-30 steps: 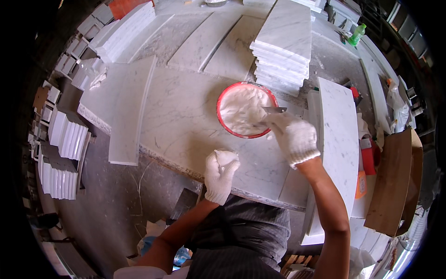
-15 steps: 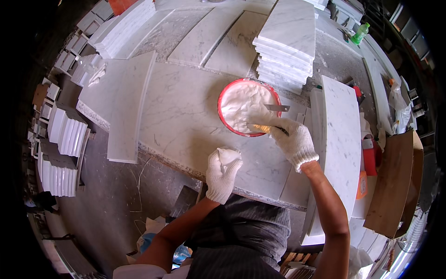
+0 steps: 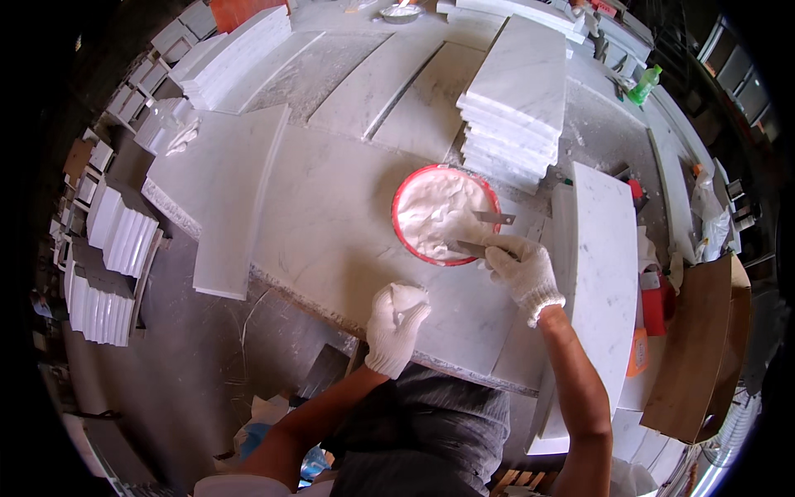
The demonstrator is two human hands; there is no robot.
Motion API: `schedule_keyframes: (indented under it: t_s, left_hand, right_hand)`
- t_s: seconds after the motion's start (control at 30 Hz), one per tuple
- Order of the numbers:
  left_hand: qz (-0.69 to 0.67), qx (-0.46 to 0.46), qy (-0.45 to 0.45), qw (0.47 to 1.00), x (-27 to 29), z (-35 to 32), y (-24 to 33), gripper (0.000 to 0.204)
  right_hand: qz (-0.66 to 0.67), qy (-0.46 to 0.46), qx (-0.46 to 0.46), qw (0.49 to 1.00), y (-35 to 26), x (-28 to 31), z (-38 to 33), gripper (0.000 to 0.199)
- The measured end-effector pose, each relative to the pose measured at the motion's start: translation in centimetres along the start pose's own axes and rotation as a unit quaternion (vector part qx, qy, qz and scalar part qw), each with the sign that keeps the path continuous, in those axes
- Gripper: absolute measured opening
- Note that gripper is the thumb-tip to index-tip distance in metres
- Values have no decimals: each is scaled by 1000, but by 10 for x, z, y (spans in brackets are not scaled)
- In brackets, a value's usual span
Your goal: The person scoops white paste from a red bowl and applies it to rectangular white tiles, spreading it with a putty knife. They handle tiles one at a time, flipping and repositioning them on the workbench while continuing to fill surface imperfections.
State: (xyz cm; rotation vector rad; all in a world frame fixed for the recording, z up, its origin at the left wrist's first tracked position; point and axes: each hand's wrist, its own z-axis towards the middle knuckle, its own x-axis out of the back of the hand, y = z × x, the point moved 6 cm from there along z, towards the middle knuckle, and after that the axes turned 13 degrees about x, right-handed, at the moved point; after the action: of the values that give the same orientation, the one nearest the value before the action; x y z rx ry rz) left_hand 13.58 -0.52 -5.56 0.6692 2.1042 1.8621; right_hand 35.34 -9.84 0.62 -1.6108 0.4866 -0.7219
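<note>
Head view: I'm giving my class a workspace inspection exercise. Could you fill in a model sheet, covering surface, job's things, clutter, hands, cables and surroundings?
Surface: pale, grey-veined slab with a rough front edge.
Job's things: red-rimmed bucket of white paste; a metal blade projects over its right rim.
Clutter: green bottle far right; open cardboard box at right.
Hands: both gloved; left hand curled around a white object, details unclear; right hand grips a flat-bladed tool reaching into the bucket.
Cables: thin pale line on the floor, possibly cord.
Surroundings: stacked slabs behind the bucket.
</note>
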Motion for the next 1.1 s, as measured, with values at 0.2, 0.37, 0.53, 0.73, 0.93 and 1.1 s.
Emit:
schedule_keyframes:
  t_s: [0.2, 0.37, 0.53, 0.73, 0.93, 1.1]
  left_hand:
    - [-18, 19, -27, 999, -3, 5, -3, 36]
    - [-77, 45, -74, 993, -10, -5, 14, 29]
    - [5, -57, -167, 984, -36, -32, 31, 26]
    - [16, -76, -268, 960, -90, -33, 23, 22]
    - [23, -14, -270, 963, -117, -30, 4, 34]
    - [42, -44, -252, 966, -114, -29, -1, 34]
  right_hand:
    - [49, -12, -37, 998, -28, 26, -16, 26]
    - [103, 85, -25, 991, -39, 96, -66, 24]
    - [63, 224, -47, 971, -12, 179, -146, 27]
    - [2, 318, -54, 946, 13, 211, -191, 26]
    - [-21, 313, -29, 949, 10, 206, -173, 25]
    - [-90, 315, -5, 945, 5, 199, -162, 24]
